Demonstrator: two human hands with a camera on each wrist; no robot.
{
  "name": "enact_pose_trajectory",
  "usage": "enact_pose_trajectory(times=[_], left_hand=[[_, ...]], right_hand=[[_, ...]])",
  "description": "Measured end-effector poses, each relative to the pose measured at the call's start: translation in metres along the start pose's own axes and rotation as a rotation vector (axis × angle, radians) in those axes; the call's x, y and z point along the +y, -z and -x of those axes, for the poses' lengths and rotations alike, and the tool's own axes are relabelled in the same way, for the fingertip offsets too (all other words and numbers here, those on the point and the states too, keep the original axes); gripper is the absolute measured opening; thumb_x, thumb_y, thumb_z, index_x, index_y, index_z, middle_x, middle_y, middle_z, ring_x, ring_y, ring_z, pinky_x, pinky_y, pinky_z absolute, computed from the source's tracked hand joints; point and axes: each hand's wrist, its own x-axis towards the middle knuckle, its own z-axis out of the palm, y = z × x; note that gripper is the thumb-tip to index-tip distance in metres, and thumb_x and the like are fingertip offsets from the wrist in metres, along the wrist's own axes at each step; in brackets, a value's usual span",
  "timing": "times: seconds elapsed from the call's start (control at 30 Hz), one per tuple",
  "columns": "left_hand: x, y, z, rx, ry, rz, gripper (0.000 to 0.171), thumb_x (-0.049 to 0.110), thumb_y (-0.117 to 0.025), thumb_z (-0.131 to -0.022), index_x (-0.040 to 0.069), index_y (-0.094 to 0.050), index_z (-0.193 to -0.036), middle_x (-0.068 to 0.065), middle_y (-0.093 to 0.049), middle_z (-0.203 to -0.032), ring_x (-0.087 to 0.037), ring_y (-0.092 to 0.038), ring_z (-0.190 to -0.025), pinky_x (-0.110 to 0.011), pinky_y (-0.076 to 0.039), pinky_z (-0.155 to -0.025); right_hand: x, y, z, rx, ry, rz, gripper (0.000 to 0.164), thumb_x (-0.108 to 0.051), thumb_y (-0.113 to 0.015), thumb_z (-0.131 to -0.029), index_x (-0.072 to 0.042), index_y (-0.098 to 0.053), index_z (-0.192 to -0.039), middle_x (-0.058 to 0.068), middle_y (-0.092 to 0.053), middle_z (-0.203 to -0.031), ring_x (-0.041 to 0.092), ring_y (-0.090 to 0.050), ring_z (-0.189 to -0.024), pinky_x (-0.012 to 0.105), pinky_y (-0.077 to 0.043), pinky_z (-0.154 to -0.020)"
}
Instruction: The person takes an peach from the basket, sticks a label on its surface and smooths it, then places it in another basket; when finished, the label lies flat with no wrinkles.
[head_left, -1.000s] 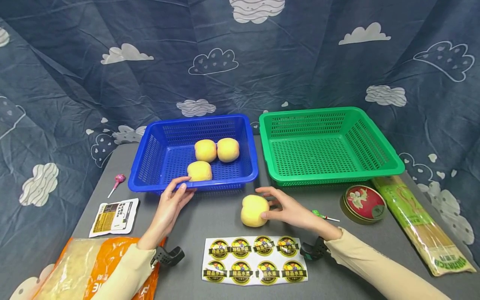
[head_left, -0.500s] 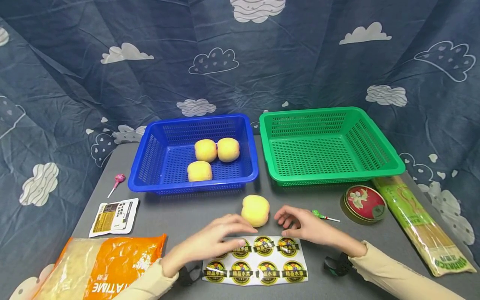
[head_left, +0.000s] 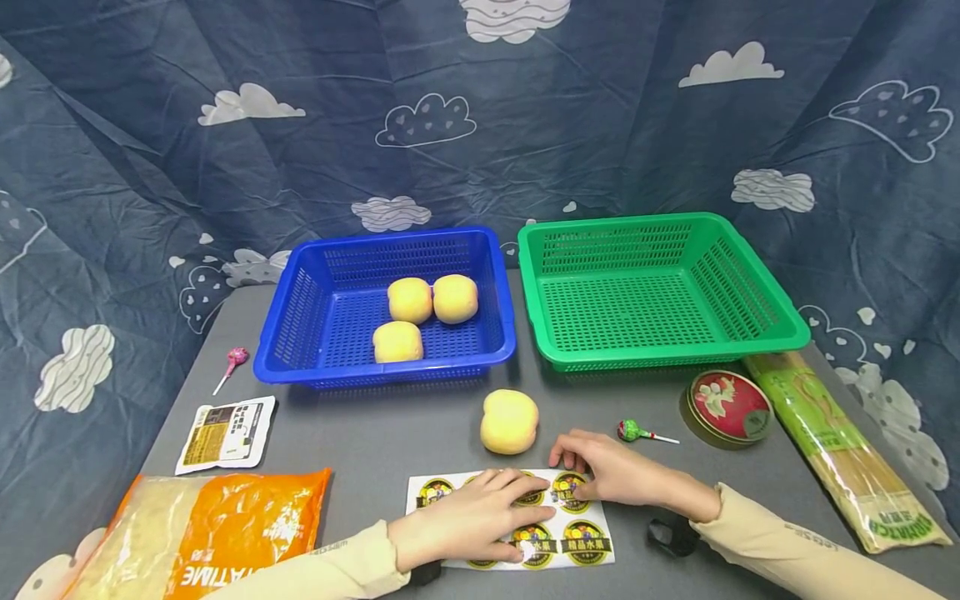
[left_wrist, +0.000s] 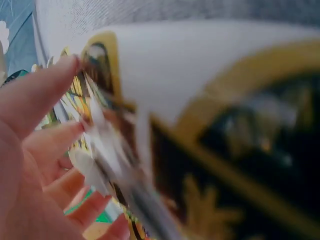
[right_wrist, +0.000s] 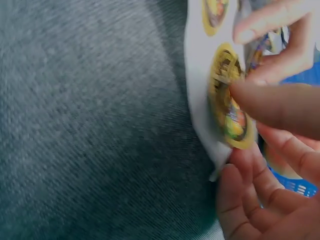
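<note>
A white sheet of round fruit-label stickers lies on the grey table in the head view. Across its left part rests my left hand, fingers extended, covering several labels. At the sheet's far right corner my right hand curls its fingers; the right wrist view shows its thumb on a round sticker, with fingertips at the paper's edge. Just beyond the sheet sits a yellow peach, touched by neither hand. Close up, the left wrist view shows glossy labels beside the left fingers.
Behind stand a blue basket holding 3 peaches and a green basket. To the right are a green lollipop, a red round tin and a noodle pack. At left lie a pink lollipop, a white pouch and an orange bag.
My left hand has left the blue basket's rim and come down onto the sticker sheet. My right hand has let go of the peach and moved to the sheet's far right corner.
</note>
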Motion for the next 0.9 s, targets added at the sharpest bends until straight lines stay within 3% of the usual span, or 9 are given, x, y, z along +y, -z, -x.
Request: enact_pose_trajectory(times=[0.23, 0.37, 0.5, 0.67, 0.8, 0.9], left_hand=[[0.002, -0.005, 0.002, 0.029, 0.073, -0.005, 0.06, 0.049, -0.06, -0.079, 0.026, -0.044, -0.133, -0.004, -0.031, -0.14, -0.02, -0.033, -0.123, -0.035, -0.034, -0.096], [0.003, -0.007, 0.002, 0.061, 0.079, -0.022, 0.06, 0.049, -0.062, -0.078, 0.026, -0.045, -0.131, -0.003, -0.032, -0.139, -0.02, -0.034, -0.122, -0.035, -0.034, -0.095], [0.005, -0.009, 0.002, 0.094, 0.076, -0.054, 0.061, 0.049, -0.064, -0.076, 0.025, -0.046, -0.13, -0.003, -0.035, -0.136, -0.02, -0.035, -0.12, -0.035, -0.036, -0.093], [0.007, -0.006, 0.003, 0.124, 0.069, -0.077, 0.061, 0.047, -0.065, -0.076, 0.025, -0.046, -0.129, -0.003, -0.036, -0.134, -0.021, -0.036, -0.119, -0.035, -0.036, -0.093], [0.005, 0.004, 0.006, 0.172, 0.057, -0.009, 0.055, 0.043, -0.064, -0.079, 0.024, -0.047, -0.128, -0.003, -0.036, -0.134, -0.019, -0.035, -0.119, -0.033, -0.037, -0.092], [-0.001, 0.017, 0.007, 0.272, 0.053, 0.118, 0.046, 0.035, -0.064, -0.082, 0.021, -0.051, -0.124, -0.002, -0.04, -0.13, -0.014, -0.038, -0.117, -0.029, -0.039, -0.091]], right_hand=[[0.002, -0.003, -0.009, 0.072, 0.062, 0.032, 0.03, 0.009, -0.065, -0.063, -0.012, -0.058, -0.083, -0.006, -0.05, -0.069, 0.004, -0.047, -0.063, 0.019, -0.041, -0.056], [0.0, 0.0, -0.011, 0.055, 0.061, -0.026, 0.026, 0.01, -0.062, -0.065, -0.013, -0.059, -0.077, -0.008, -0.051, -0.065, 0.001, -0.047, -0.06, 0.018, -0.042, -0.053], [-0.009, 0.015, -0.013, 0.05, 0.03, -0.093, 0.019, 0.004, -0.064, -0.072, -0.013, -0.062, -0.077, -0.011, -0.053, -0.066, 0.001, -0.047, -0.059, 0.019, -0.042, -0.051], [-0.022, 0.036, -0.024, 0.144, 0.04, -0.133, 0.014, 0.0, -0.064, -0.078, -0.012, -0.064, -0.086, -0.008, -0.06, -0.078, 0.006, -0.052, -0.067, 0.024, -0.046, -0.058], [-0.028, 0.044, -0.04, 0.223, 0.036, -0.181, 0.014, -0.003, -0.065, -0.08, -0.008, -0.061, -0.092, -0.003, -0.06, -0.08, 0.011, -0.054, -0.071, 0.026, -0.046, -0.061], [-0.031, 0.044, -0.052, 0.253, 0.027, -0.218, 0.016, -0.004, -0.066, -0.08, -0.006, -0.057, -0.093, -0.001, -0.059, -0.081, 0.013, -0.055, -0.072, 0.026, -0.047, -0.061]])
